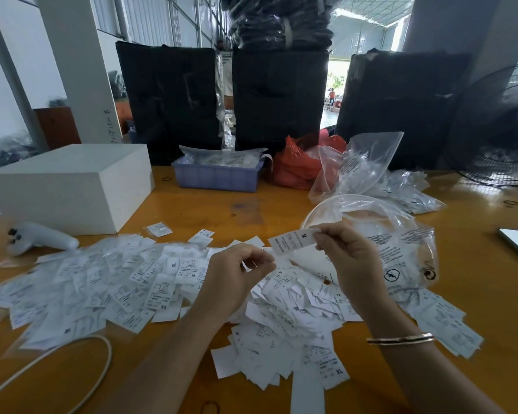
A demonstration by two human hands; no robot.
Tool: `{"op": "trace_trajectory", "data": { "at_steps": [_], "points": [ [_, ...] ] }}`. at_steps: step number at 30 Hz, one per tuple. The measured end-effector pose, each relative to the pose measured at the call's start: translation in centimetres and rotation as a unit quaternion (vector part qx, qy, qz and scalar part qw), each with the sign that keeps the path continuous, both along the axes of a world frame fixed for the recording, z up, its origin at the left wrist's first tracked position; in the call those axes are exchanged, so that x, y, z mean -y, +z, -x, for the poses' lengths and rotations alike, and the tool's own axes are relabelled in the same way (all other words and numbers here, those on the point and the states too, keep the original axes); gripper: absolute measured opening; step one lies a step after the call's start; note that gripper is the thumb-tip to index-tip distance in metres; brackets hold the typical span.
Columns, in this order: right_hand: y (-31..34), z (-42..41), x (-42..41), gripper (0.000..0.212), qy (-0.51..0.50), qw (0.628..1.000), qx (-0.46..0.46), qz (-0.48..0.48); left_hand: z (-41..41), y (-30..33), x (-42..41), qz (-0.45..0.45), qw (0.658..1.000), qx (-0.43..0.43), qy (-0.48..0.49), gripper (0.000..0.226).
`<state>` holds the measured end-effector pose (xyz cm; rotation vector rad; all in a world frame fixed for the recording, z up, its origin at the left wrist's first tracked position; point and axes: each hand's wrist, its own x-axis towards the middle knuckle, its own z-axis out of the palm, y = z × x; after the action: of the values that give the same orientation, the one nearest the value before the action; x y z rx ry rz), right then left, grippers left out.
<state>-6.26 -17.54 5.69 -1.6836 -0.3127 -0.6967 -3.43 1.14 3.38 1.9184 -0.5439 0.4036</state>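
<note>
A wide heap of white size labels (138,282) covers the orange table (476,309). My right hand (350,261) pinches one label marked M (293,241) by its right end and holds it up above the heap. My left hand (237,276) hovers just left of it with curled fingers; its thumb and forefinger meet, and I cannot tell whether a thin clear sleeve is between them. A clear plastic bag with printed warnings (401,252) lies open behind my right hand.
A white box (72,186) and a white handheld controller (39,237) sit at the left. A blue bin (216,176), a red bag (296,165), clear bags (368,165) and a black fan (497,127) stand at the back. A white cable (102,363) loops at the near left.
</note>
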Motion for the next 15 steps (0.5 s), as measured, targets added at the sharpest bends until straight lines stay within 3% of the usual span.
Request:
{"op": "trace_trajectory", "data": {
  "at_steps": [10, 15],
  "points": [
    [-0.23, -0.3, 0.66, 0.042, -0.02, 1.0, 0.011, 0.001, -0.07, -0.08, 0.01, -0.005, 1.0, 0.023, 0.006, 0.019],
    [-0.4, -0.41, 0.69, 0.037, -0.035, 0.997, 0.012, 0.064, -0.19, -0.12, -0.11, -0.003, 0.999, 0.037, 0.007, 0.023]
  ]
}}
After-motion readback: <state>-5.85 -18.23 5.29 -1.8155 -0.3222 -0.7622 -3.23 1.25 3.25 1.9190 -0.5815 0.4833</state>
